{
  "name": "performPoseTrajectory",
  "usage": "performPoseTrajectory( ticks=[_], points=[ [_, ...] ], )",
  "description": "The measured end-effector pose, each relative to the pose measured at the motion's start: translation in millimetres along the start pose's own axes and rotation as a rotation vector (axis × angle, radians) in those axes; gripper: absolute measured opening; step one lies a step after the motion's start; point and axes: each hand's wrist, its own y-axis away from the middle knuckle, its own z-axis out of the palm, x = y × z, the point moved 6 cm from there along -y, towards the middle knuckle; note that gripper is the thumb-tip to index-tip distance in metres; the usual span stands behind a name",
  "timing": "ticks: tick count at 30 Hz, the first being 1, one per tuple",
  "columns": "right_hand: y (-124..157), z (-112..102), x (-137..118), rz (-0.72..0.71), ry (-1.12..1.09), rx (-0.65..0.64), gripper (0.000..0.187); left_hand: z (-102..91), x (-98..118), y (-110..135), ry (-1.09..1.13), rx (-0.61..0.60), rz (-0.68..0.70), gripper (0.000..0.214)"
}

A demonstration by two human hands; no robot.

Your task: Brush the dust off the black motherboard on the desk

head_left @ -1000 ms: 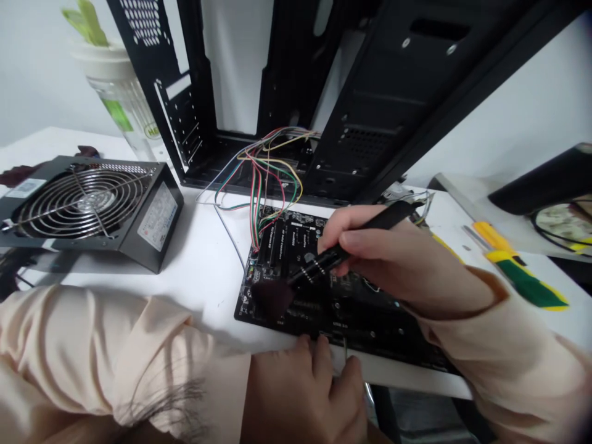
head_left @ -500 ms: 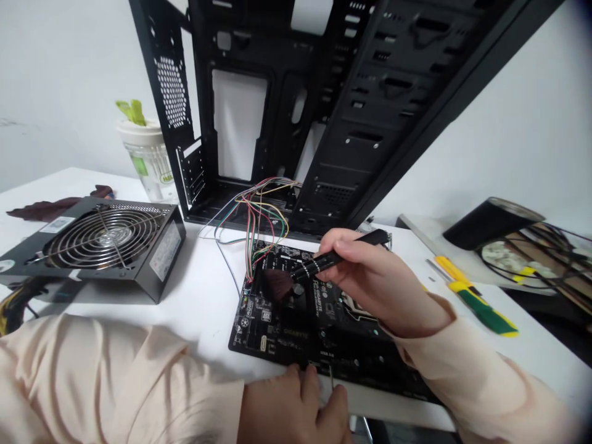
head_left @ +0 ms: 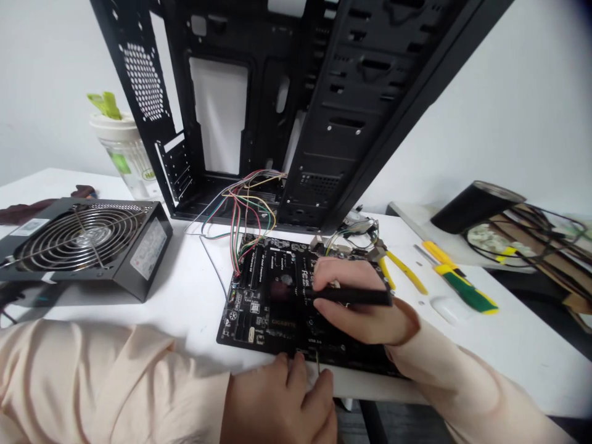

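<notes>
A black motherboard (head_left: 263, 314) lies flat on the white table. Closed around the black handle of a brush (head_left: 356, 296), my right hand (head_left: 356, 277) is over the board's right half. The brush's dark bristles point left, low over the board near a round silver part; whether they touch it is hard to see. At the board's near edge, my left hand (head_left: 287, 394) grips the rim with bent fingers. A thin pale strip or wire (head_left: 317, 361) shows beside its fingertips. Thin coloured wires (head_left: 235, 216) run from the case to the board's left side.
Behind the board stands an open black computer case (head_left: 319, 154). At left are a power supply (head_left: 152, 253), a lidded cup (head_left: 123, 148) and a dark cloth (head_left: 41, 209). Yellow-handled pliers (head_left: 407, 271), screwdrivers (head_left: 467, 290) and a black cylinder (head_left: 476, 203) are at right.
My right hand has moved down and nearer over the board, and the brush handle now lies more level. The pliers have come into sight. My left hand stays at the board's edge.
</notes>
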Motion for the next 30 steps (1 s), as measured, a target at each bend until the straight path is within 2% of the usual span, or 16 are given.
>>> performPoseTrajectory(
  ticks=[4, 8, 12, 18, 24, 30],
  points=[
    [3.3, 15.3, -12.3, -0.373, 0.316, -0.017, 0.009, -0.4, -3.7, -5.3, 0.080, -0.059, 0.063, 0.011],
    [11.7, 25.5, -21.9, -0.552, 0.424, -0.040, 0.010, -0.8, -7.7, -9.2, 0.112, -0.108, 0.092, 0.014],
    [15.4, 21.6, -28.3, -0.576, 0.455, 0.041, 0.011, 2.2, -8.2, -10.2, 0.114, -0.150, 0.124, 0.019],
    [15.5, 24.6, -26.4, -0.580, 0.471, -0.001, 0.015, 5.1, -8.2, -9.7, 0.109, -0.149, 0.110, 0.022],
    [13.3, 27.9, -25.7, -0.585, 0.416, -0.056, 0.031, 2.6, -8.9, -10.3, 0.122, -0.190, 0.171, 0.025],
    [13.4, 29.6, -27.4, -0.614, 0.397, -0.085, 0.033, 3.1, -9.4, -10.5, 0.130, -0.200, 0.168, 0.024]
  ],
)
